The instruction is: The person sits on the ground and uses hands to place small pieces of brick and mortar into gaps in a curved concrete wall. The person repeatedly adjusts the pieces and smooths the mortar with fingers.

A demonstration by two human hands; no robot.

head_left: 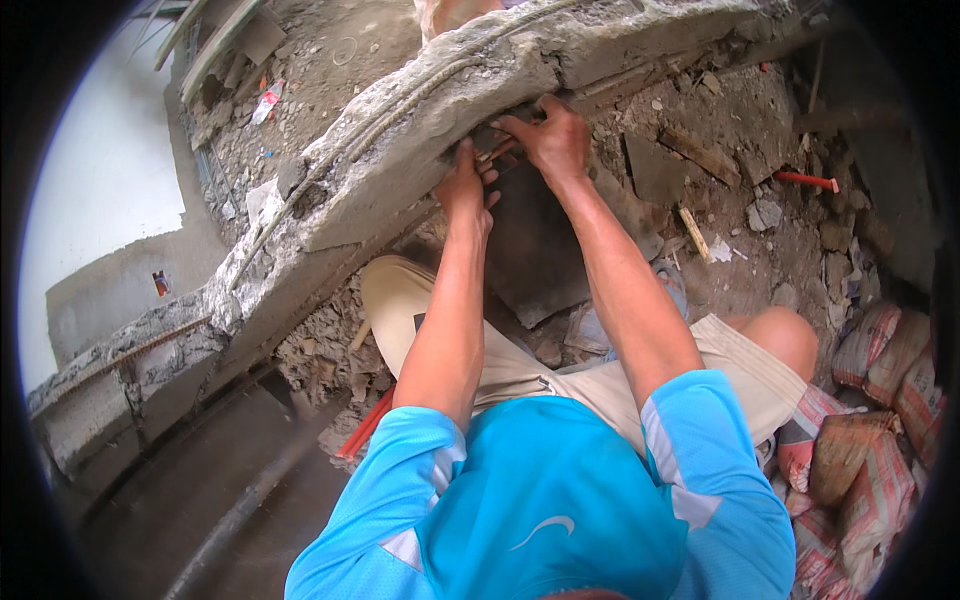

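– Head view: what are your hands at?
– Your left hand (466, 190) and right hand (557, 143) are at a thin reddish-brown piece (501, 149), near the underside of the concrete beam (390, 178)
– Is your grip clamped on it?
– Cannot tell for either hand; they partly cover the piece, and shadow obscures its ends

A white wall (110, 190), grey below, stands left of rubble-strewn dirt ground (335, 75).

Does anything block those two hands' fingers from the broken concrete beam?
Nothing visible does: the left fingers and right fingers are close against the concrete beam's near side, though actual contact is hard to tell.
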